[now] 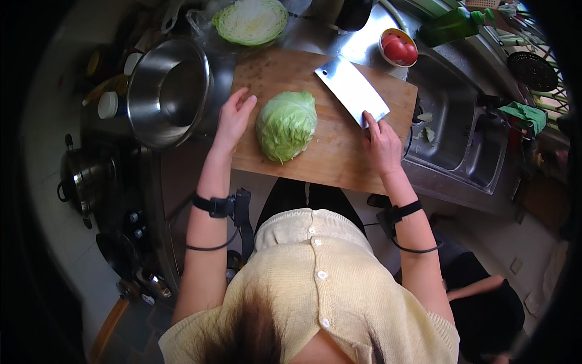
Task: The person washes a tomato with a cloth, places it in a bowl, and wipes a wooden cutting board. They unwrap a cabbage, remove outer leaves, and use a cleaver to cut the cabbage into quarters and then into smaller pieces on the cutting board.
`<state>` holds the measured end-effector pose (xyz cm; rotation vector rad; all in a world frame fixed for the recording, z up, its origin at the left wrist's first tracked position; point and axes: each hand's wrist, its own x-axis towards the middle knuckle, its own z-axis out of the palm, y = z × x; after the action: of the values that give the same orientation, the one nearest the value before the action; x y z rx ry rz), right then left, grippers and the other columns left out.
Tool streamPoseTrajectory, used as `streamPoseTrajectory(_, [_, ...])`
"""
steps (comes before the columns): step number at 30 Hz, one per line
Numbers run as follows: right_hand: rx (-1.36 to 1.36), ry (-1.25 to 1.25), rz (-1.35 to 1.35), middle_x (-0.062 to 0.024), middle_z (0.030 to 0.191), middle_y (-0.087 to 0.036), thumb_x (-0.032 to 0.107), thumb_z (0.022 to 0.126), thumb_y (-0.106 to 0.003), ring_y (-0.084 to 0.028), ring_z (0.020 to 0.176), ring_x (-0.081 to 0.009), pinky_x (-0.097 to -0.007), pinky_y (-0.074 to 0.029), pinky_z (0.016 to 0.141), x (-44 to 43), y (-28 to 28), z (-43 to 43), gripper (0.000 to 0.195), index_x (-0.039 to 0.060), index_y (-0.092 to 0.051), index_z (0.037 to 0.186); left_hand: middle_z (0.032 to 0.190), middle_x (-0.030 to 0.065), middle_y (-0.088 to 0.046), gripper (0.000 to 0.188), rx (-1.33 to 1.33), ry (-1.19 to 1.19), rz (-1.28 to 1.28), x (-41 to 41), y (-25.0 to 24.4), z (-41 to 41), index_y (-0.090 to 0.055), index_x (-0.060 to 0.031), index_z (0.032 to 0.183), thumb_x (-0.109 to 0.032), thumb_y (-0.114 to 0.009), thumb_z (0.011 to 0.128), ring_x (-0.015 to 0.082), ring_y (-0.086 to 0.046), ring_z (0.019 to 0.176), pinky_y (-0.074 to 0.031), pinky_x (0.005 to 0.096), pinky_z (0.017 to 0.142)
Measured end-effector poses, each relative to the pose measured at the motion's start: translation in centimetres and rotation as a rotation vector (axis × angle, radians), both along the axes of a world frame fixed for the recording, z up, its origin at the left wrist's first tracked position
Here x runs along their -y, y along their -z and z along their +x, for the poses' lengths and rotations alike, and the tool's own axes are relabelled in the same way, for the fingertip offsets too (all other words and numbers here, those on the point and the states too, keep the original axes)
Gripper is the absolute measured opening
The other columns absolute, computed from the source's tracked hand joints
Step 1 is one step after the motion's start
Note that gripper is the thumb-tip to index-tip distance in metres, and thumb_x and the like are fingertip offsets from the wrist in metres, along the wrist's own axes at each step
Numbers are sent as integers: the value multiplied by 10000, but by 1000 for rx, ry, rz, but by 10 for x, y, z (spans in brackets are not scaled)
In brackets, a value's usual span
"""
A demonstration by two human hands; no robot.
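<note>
A piece of green cabbage rests on a wooden cutting board, its leafy outer side facing up. My left hand is at the board's left edge, beside the cabbage and apart from it, thumb and fingers spread and holding nothing. In my right hand is a cleaver, its broad steel blade lying over the right part of the board. My index finger lies along the blade near the handle, and the handle itself is hidden in my grip. Another cabbage piece lies beyond the board with its cut face up.
Left of the board stands a large steel basin. A bowl of tomatoes sits behind the board's right corner. To the right is a sink with scraps in it. A person is low at the right rear.
</note>
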<state>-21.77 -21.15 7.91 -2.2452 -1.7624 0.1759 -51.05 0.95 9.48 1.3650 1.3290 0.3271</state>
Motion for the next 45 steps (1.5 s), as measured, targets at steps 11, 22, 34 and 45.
streamPoseTrajectory(11, [-810,-25,-33,-143,1088,-579,100,906,-617,-632,904,-263,-368,-532,792,-37,-18,-41,301,45,-595,1202,1479,241,-264,1131,-196,76,86,96,-3,-1,-181,-2,1500,-357,-862,670,370,-265,1399,-271,443,1146])
streamPoseTrajectory(22, [-1197,78,-25,-144,1095,-585,227,896,-631,-594,875,-202,-320,-494,834,-74,15,-53,419,50,-603,1274,1121,54,-584,410,256,-417,-428,96,-27,11,-611,-107,1153,-396,-669,869,196,-530,1000,-461,416,851])
streamPoseTrajectory(34, [-518,31,414,-78,1079,-647,151,891,-651,-632,994,-232,-318,-537,787,-45,3,-55,267,90,-634,1151,1276,136,-515,486,406,-551,-314,111,-21,33,-508,-66,1355,-243,-617,915,300,-426,1236,-473,532,936])
streamPoseTrajectory(45, [-164,-189,-169,-126,624,-654,402,847,-679,-663,592,-319,-424,-538,543,-27,-1,-127,303,110,-682,765,1001,130,-657,327,282,-542,-345,120,25,10,-561,41,1216,-96,-592,920,207,-658,866,-577,335,762])
